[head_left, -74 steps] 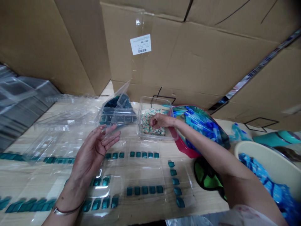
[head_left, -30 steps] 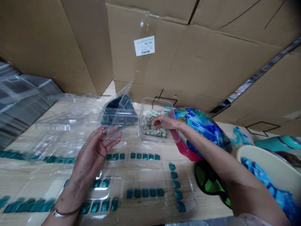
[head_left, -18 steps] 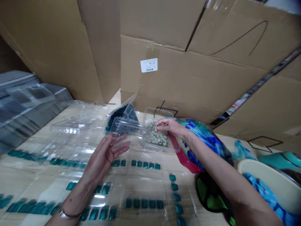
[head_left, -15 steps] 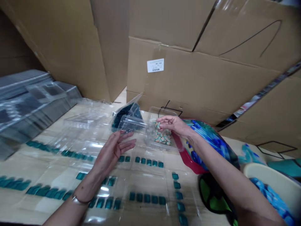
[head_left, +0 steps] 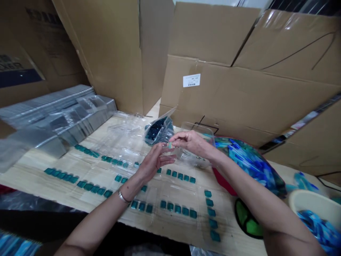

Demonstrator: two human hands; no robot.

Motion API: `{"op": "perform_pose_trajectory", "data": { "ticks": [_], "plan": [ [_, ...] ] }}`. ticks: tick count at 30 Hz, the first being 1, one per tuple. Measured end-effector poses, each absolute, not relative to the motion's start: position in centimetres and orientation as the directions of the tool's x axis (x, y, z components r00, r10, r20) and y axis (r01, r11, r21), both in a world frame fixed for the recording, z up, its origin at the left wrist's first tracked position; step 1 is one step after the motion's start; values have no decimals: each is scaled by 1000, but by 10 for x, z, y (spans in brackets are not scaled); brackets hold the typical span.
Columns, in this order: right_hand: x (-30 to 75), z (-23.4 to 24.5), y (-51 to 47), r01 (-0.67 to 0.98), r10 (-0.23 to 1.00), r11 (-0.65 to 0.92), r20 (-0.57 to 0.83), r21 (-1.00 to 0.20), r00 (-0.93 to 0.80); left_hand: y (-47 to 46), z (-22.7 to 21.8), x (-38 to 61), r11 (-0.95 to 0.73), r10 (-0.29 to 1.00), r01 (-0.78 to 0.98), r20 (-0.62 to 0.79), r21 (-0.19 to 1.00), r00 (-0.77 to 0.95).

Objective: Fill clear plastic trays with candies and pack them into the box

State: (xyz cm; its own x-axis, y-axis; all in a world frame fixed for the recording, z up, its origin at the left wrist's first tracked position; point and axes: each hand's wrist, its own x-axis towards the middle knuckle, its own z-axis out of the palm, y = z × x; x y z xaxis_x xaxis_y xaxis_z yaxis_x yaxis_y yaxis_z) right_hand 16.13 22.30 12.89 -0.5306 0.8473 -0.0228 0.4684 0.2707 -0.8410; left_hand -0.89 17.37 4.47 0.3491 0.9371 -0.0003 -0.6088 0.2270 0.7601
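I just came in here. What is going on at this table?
A person is working with bare hands at a wooden table. The right hand seems to pinch a small patterned piece above a clear tub, and the open left hand is right beside it. Teal pieces lie in rows in clear trays, and a bag of dark pieces sits nearby.

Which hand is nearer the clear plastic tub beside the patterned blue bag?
The right hand is nearer, held over the clear plastic tub. The left hand is farther off, out to the tub's left.
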Motion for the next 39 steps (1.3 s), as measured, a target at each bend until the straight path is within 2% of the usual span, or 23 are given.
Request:
{"op": "perform_pose_trajectory", "data": {
  "ticks": [5, 8, 10, 13, 17, 23, 30, 33, 36, 39],
  "plan": [
    [149, 138, 215, 554, 740, 553, 61, -622, -670, 165, 48, -7, 289, 909, -587, -23, 756, 417],
    [147, 137, 211, 500, 610, 713, 83, -492, -788, 160, 46, -4, 295, 912, -602, -30, 742, 410],
    [147, 135, 208, 460, 541, 780, 88, -424, -836, 157, 44, -1, 297, 913, -611, -30, 734, 408],
    [147, 131, 204, 450, 521, 814, 117, -368, -846, 153, 41, 2, 306, 912, -618, -36, 725, 409],
    [149, 123, 201, 468, 547, 807, 158, -360, -822, 152, 40, 5, 327, 911, -621, -65, 712, 407],
    [161, 105, 202, 579, 664, 746, 305, -328, -683, 152, 43, 6, 348, 904, -622, -74, 701, 422],
    [162, 105, 189, 570, 645, 764, 330, -302, -689, 151, 48, 11, 359, 907, -606, -113, 710, 406],
    [178, 116, 199, 624, 699, 714, 351, -317, -622, 151, 53, 8, 365, 910, -601, -135, 711, 392],
    [217, 117, 223, 777, 822, 563, 286, -281, -492, 151, 58, -4, 363, 924, -618, -185, 698, 333],
    [261, 96, 246, 860, 881, 469, 41, -202, -471, 149, 61, -21, 371, 928, -618, -268, 693, 257]
  ]
}}
